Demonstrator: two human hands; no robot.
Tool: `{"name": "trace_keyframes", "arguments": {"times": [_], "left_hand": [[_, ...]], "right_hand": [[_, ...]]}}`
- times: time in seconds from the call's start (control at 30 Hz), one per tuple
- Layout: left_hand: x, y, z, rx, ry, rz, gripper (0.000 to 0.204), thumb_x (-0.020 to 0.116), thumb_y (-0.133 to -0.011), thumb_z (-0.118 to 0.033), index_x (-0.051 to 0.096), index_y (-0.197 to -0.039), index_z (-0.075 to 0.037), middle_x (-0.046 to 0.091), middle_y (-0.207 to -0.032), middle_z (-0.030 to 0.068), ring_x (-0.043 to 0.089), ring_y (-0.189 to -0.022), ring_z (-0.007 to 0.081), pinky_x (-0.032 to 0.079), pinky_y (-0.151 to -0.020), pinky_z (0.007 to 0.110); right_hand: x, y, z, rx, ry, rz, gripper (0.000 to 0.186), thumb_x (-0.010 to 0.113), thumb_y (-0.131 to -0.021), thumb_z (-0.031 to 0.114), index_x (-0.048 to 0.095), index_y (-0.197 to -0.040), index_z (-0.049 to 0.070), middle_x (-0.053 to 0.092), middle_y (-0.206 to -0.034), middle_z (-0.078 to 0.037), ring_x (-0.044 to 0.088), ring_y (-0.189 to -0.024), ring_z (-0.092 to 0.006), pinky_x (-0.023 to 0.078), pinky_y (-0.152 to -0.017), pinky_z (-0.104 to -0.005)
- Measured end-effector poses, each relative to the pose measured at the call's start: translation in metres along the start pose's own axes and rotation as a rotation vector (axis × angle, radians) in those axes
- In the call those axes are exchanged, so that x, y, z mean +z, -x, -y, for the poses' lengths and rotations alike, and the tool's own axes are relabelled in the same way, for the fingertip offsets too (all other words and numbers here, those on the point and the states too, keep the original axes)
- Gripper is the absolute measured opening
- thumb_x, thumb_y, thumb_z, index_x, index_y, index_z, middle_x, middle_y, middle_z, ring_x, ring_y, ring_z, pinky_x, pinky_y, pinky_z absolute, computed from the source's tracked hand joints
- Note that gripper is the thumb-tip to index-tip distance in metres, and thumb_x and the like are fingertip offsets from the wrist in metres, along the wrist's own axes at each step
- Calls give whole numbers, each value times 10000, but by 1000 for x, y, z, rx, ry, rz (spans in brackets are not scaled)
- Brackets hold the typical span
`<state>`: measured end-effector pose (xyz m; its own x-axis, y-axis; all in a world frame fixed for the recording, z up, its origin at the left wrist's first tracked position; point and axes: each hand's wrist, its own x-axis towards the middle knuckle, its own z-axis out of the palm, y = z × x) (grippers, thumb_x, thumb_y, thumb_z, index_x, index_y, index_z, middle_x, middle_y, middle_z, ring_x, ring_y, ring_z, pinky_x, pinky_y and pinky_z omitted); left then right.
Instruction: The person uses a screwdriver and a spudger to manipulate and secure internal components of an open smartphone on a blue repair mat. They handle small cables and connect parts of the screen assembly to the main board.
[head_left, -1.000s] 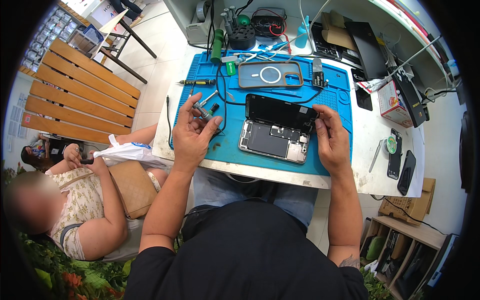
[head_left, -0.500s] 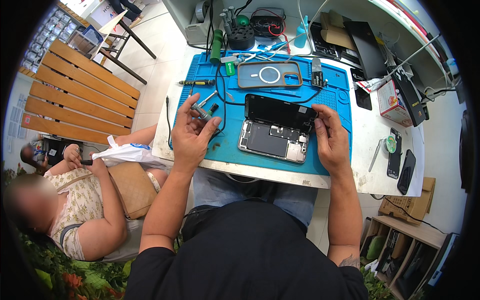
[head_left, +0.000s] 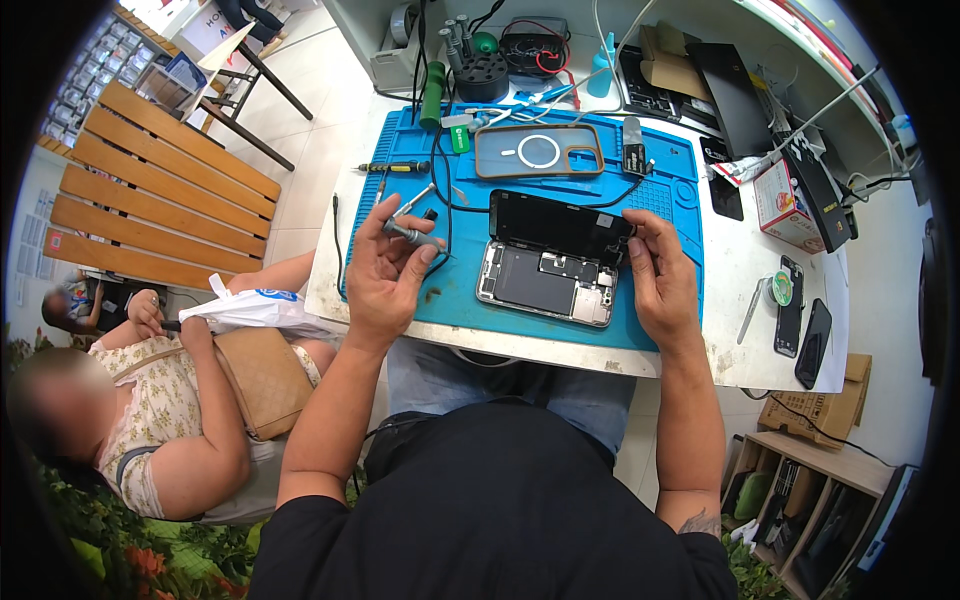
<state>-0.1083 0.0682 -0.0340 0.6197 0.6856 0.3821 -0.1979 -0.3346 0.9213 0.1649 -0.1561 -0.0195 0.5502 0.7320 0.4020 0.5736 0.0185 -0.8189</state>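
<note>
An opened phone [head_left: 528, 282] lies on the blue work mat [head_left: 460, 304] in front of me, its battery and inner boards showing. Its black screen [head_left: 550, 226] stands tilted up along the far edge of the body. My right hand [head_left: 662, 290] is closed with thumb and fingers on the right edge of that screen. A small grey screwdriver [head_left: 408, 235] lies between the fingers and thumb of my left hand [head_left: 380, 298], its thin tip pointing right toward the phone. Behind the phone rests a clear phone case [head_left: 539, 151] with a brown frame.
Another screwdriver [head_left: 394, 167] and a green cylinder [head_left: 433, 95] lie on the mat's left. A black tool holder [head_left: 482, 77] stands at the back. Two phones [head_left: 814, 345] and a green-lidded tub [head_left: 780, 289] are at right. A seated person [head_left: 195, 420] is close on my left.
The grey screwdriver has turned in my left fingers, and its tip now points right and slightly toward me. My right hand and the opened phone have stayed in place.
</note>
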Motion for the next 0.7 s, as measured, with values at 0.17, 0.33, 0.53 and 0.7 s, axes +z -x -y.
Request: {"name": "trace_keyframes", "arguments": {"times": [0.17,0.33,0.53,0.7], "left_hand": [[-1,3,4,40,-51,39,720,705,-1072,73,343,-1687,-27,678,-1360,195,759,-1179,237,623,-1070,372],[-1,4,5,118,-122,82,708,693,-1069,93,356,-1679,-29,680,-1360,196,753,-1188,235,623,-1063,363],[0,5,4,142,-142,98,697,696,-1067,91,369,-1671,-30,682,-1358,193,753,-1188,233,624,-1052,355],[0,6,3,129,-141,99,692,698,-1068,88,375,-1668,-32,681,-1359,190,754,-1184,231,624,-1049,352]], "right_hand": [[0,1,-1,0,-12,-3,309,617,-1117,-19,674,-1413,45,737,-1012,-114,710,-894,-188,569,-839,-317],[0,1,-1,5,-19,-4,311,613,-1117,-22,674,-1416,43,738,-1013,-114,709,-894,-187,568,-840,-316],[0,1,-2,-4,-5,-4,305,614,-1119,-12,675,-1413,39,742,-1016,-117,711,-901,-190,568,-847,-319],[-1,1,-1,1,-6,5,302,615,-1120,-9,677,-1411,40,743,-1020,-117,713,-905,-193,569,-849,-321]]}}
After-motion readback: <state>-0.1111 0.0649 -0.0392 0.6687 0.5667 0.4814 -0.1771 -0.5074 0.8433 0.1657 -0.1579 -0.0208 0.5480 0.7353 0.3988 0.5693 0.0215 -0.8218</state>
